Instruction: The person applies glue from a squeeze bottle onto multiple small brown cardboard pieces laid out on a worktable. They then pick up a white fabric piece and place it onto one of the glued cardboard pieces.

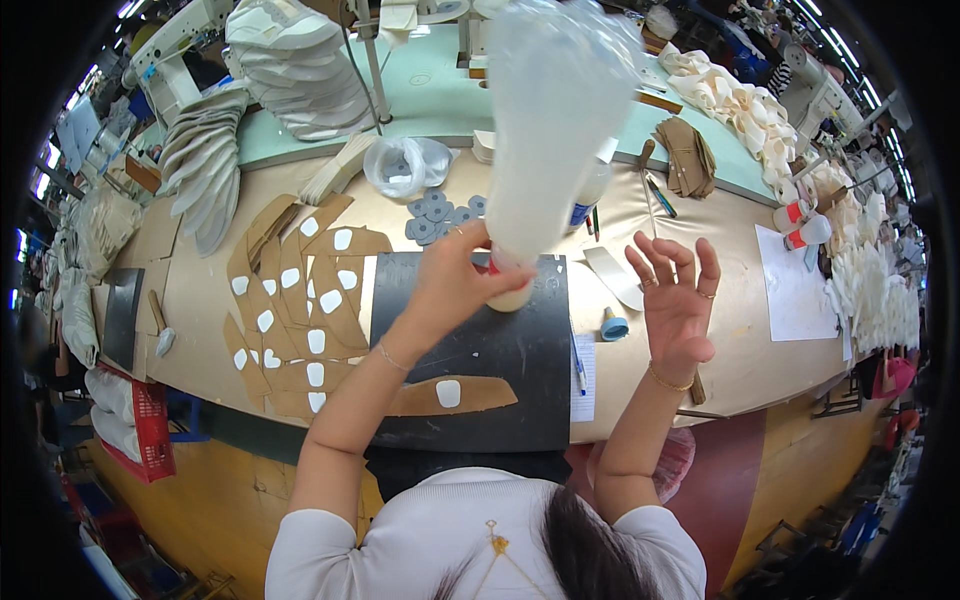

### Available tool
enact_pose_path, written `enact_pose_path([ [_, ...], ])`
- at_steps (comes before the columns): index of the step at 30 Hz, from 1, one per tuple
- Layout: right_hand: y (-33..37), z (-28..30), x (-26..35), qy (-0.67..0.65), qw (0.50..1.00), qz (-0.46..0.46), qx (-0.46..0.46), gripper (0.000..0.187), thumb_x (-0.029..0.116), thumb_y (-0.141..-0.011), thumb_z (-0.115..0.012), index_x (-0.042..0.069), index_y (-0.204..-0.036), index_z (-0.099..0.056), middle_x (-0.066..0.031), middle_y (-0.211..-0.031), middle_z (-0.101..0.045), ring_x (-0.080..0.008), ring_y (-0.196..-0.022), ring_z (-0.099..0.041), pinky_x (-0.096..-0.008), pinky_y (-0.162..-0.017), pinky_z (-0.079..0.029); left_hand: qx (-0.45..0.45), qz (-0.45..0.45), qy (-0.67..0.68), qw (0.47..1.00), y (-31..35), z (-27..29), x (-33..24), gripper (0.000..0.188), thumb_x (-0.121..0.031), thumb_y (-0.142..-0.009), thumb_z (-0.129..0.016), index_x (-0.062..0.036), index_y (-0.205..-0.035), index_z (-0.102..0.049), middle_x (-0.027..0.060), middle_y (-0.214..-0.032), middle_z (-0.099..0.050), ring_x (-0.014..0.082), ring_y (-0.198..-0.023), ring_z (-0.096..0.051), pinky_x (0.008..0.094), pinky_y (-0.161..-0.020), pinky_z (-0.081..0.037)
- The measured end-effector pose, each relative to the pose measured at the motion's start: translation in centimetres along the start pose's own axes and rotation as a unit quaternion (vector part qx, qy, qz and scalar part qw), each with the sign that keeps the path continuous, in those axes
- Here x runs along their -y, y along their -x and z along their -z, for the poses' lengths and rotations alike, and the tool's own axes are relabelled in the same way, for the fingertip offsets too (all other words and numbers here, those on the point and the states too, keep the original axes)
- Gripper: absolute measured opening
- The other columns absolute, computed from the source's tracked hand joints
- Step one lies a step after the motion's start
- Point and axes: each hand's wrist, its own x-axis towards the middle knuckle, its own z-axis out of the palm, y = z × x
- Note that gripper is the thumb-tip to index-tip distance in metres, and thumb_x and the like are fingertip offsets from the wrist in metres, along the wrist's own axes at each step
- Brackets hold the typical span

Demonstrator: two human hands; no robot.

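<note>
My left hand [455,280] is closed around the red band at the narrow lower end of a large translucent plastic bottle [545,130]. The bottle stands upside down and leans right, its upper part smeared by motion. Below my fingers shows a pale, rounded container or bottle end [508,295]; how it joins the bottle is hidden. Raised on the right, my right hand [678,300] holds nothing, fingers apart and palm up. Between my arms lies a black mat [470,340], with a brown curved piece [490,393] bearing a white patch near its front edge.
Brown pieces with white patches [300,300] spread left of the mat. Grey discs [430,215] and a plastic-lined bowl [400,165] lie behind. To the right are a blue nozzle cap [613,325], a pen [578,365], white paper [795,290] and red-banded bottles [808,233].
</note>
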Motion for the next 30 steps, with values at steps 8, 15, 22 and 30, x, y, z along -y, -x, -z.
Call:
enact_pose_path([
  [8, 2.8, 1.6, -0.6, 0.025, 0.998, -0.053, -0.001, 0.088, 0.065, -0.069, -0.064, 0.013, -0.134, -0.034, -0.0141, -0.127, -0.046, -0.0352, -0.124, -0.04, -0.0481, -0.105, -0.031, -0.049, 0.02, -0.03, 0.998, -8.5, 2.7, 2.1, 0.045, -0.027, -0.069, -0.075, -0.004, -0.106, -0.064, 0.0099, -0.096, -0.067, 0.019, -0.084, -0.063, 0.0312, -0.075, -0.051],
  [15, 4.3, 2.6, -0.1, 0.054, 0.996, -0.072, -0.026, 0.074, 0.058, -0.077, -0.061, 0.008, -0.127, -0.039, -0.0125, -0.126, -0.048, -0.0325, -0.123, -0.043, -0.0451, -0.103, -0.033, -0.098, -0.017, -0.108, 0.989, -14.8, 3.6, 7.2, 0.047, -0.029, -0.07, -0.074, -0.002, -0.107, -0.063, 0.0122, -0.095, -0.067, 0.0201, -0.086, -0.063, 0.0312, -0.075, -0.05],
  [22, 5.0, 3.2, -0.5, 0.061, 0.993, -0.09, -0.04, 0.074, 0.059, -0.078, -0.06, 0.007, -0.126, -0.04, -0.0127, -0.126, -0.048, -0.0315, -0.122, -0.043, -0.0443, -0.104, -0.033, -0.107, 0.003, -0.091, 0.99, -16.3, 2.8, 9.6, 0.05, -0.032, -0.069, -0.074, -0.0016, -0.107, -0.063, 0.0163, -0.093, -0.067, 0.0244, -0.082, -0.065, 0.0337, -0.075, -0.051],
  [30, 4.6, 2.2, -1.3, 0.057, 0.993, -0.103, -0.03, 0.074, 0.059, -0.078, -0.06, 0.006, -0.125, -0.041, -0.0126, -0.124, -0.049, -0.0305, -0.121, -0.044, -0.0444, -0.103, -0.033, -0.093, 0.021, -0.088, 0.992, -16.9, 2.9, 9.9, 0.056, -0.032, -0.07, -0.075, -0.0016, -0.114, -0.059, 0.0158, -0.099, -0.066, 0.0216, -0.087, -0.065, 0.0318, -0.078, -0.051],
])
